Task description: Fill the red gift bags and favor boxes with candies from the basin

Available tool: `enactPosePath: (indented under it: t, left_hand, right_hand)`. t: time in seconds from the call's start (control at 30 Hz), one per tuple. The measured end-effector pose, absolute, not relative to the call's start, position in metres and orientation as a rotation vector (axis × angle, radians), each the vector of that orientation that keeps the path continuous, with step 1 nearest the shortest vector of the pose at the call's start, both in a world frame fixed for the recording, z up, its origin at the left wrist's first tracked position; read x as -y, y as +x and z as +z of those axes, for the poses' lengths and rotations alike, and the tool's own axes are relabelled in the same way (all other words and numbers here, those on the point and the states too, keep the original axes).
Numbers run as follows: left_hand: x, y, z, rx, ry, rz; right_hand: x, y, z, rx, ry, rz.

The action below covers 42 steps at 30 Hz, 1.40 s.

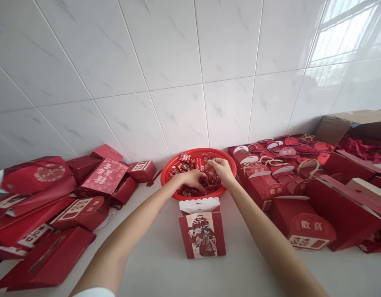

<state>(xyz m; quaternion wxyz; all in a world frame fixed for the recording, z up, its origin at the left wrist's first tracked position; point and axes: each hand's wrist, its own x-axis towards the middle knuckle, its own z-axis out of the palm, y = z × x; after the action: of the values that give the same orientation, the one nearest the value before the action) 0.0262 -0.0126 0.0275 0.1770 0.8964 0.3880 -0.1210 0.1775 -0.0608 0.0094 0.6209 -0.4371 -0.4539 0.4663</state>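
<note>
A round red plastic basket (165,186) stands against the wall, filled with small red wrapped candies (184,158). Both hands are inside it. My left hand (193,180) is curled round some candies on the near side, thumb and fingers bent over them. Beside it, on the right, the fingers of my right hand (220,168) are drawn together at the candies; what sits between the fingertips is mostly hidden. Just in front of the basket, a red gift box (202,235) with two printed figures stands upright, its white scalloped top flap (199,205) raised.
Several red boxes (76,212) lie piled on the left of the white table (147,255). Rows of red boxes with rope handles (285,177) fill the right side. A cardboard carton (335,128) holding red ribbons stands at the far right. White wall tiles (178,111) rise behind.
</note>
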Motion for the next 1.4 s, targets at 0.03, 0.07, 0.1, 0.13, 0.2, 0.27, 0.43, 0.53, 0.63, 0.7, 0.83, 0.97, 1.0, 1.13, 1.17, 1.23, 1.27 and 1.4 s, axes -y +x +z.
enactPosePath:
  t: [0.03, 0.07, 0.1, 0.13, 0.2, 0.27, 0.43, 0.53, 0.63, 0.7, 0.83, 0.97, 1.0, 1.13, 1.17, 1.23, 1.27, 1.4]
  left_hand:
    - [0.010, 0.025, 0.026, -1.085, 2.512, -0.278]
    - [0.008, 0.023, 0.025, -1.079, 2.484, -0.197]
    - [0.006, 0.020, 0.024, -1.069, 2.456, -0.109]
    - [0.005, 0.017, 0.023, -1.053, 2.428, -0.026]
    - [0.003, 0.012, 0.023, -1.016, 2.372, 0.106]
    - [0.001, 0.009, 0.024, -1.002, 2.310, 0.232]
    - [-0.004, 0.005, 0.024, -0.979, 2.156, 0.534]
    - [-0.007, 0.004, 0.022, -0.916, 2.060, 0.699]
    - [-0.009, 0.004, 0.019, -0.841, 2.006, 0.815]
    - [-0.009, 0.005, 0.018, -0.794, 1.995, 0.870]
    - [-0.009, 0.004, 0.017, -0.779, 1.962, 0.966]
    - [-0.008, 0.003, 0.017, -0.776, 1.929, 0.955]
    - [-0.009, 0.002, 0.016, -0.773, 1.932, 0.956]
    - [-0.012, 0.002, 0.013, -0.767, 1.939, 1.048]
    - [-0.013, 0.002, 0.012, -0.761, 1.936, 1.067]
    - [-0.014, 0.002, 0.010, -0.738, 1.934, 1.075]
    - [-0.014, 0.002, 0.009, -0.728, 1.934, 1.069]
    - [-0.012, 0.002, 0.009, -0.705, 1.913, 1.068]
  right_hand:
    - [0.061, 0.177, 0.010, 1.035, -1.005, 1.073]
    - [0.061, 0.177, 0.010, 1.026, -1.006, 1.072]
    - [0.061, 0.177, 0.010, 1.017, -1.007, 1.071]
    - [0.061, 0.177, 0.010, 1.008, -1.010, 1.070]
    - [0.060, 0.176, 0.009, 0.987, -1.020, 1.063]
    - [0.059, 0.176, 0.008, 0.958, -1.032, 1.045]
    - [0.056, 0.178, 0.006, 0.842, -1.037, 0.983]
    - [0.054, 0.178, 0.006, 0.807, -1.024, 1.010]
    - [0.055, 0.177, 0.008, 0.822, -0.996, 1.084]
    - [0.057, 0.176, 0.009, 0.840, -0.972, 1.137]
    - [0.058, 0.176, 0.008, 0.820, -0.935, 1.150]
    - [0.057, 0.180, 0.004, 0.757, -0.931, 1.091]
    - [0.057, 0.180, 0.004, 0.752, -0.930, 1.091]
    - [0.058, 0.179, 0.004, 0.781, -0.910, 1.147]
    - [0.058, 0.178, 0.005, 0.792, -0.902, 1.172]
    - [0.059, 0.177, 0.006, 0.814, -0.891, 1.217]
    - [0.059, 0.177, 0.006, 0.824, -0.887, 1.235]
    - [0.059, 0.176, 0.005, 0.870, -0.898, 1.259]
